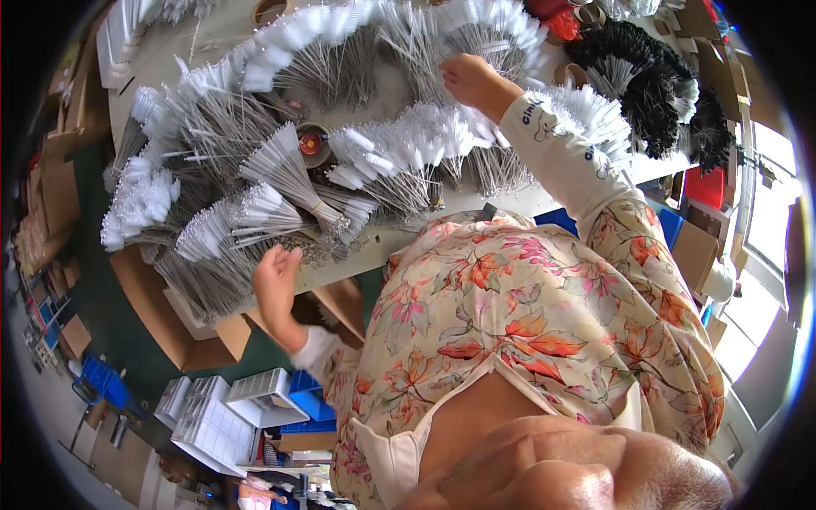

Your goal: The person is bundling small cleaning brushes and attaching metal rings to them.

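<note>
Brushes [387,146] are lying on table [523,203]; R hand [478,83] is hovering over them, can't tell if gripping; L hand [276,285] is hanging nr edge, seemingly empty. Prob. picking step, next move calling for pinch.

We've got brush bundles [395,157] across most of the surface [463,202] before us, in rows front to back, w/ a round container [325,155] L of ctr among them. A sep. brush heap [654,102] lies at the far R end, R of the rest. Below the near L edge there's an open carton [161,310], btwn the surface & the crates [217,425] on our L. Windows [750,323] are on our R.
</note>
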A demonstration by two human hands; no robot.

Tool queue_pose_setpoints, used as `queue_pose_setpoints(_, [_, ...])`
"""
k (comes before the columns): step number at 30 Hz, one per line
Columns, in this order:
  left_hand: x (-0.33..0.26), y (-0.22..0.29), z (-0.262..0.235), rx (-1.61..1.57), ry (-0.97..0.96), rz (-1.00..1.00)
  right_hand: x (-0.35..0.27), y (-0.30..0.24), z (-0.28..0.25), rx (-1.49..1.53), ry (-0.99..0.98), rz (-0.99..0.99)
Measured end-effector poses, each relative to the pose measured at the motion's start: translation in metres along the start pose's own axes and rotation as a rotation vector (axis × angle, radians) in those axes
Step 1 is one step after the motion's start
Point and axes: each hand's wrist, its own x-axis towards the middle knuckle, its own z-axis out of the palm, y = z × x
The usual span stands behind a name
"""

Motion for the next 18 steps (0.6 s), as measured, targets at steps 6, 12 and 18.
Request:
queue_pose_setpoints(6, [0.051, 0.171, 0.023, -0.544, -0.234, 0.688, 0.042, 0.054, 0.004, -0.538, -0.024, -0.331])
queue_pose_setpoints(12, [0.229, 0.19, 0.139, -0.284, -0.593, 0.236, 0.054, 0.041, 0.006, -0.311, -0.277, -0.359])
queue_pose_setpoints(18, [0.26, 0.2, 0.187, -0.124, -0.528, 0.254, 0.074, 0.055, 0.038, 0.499, -0.27, 0.253])
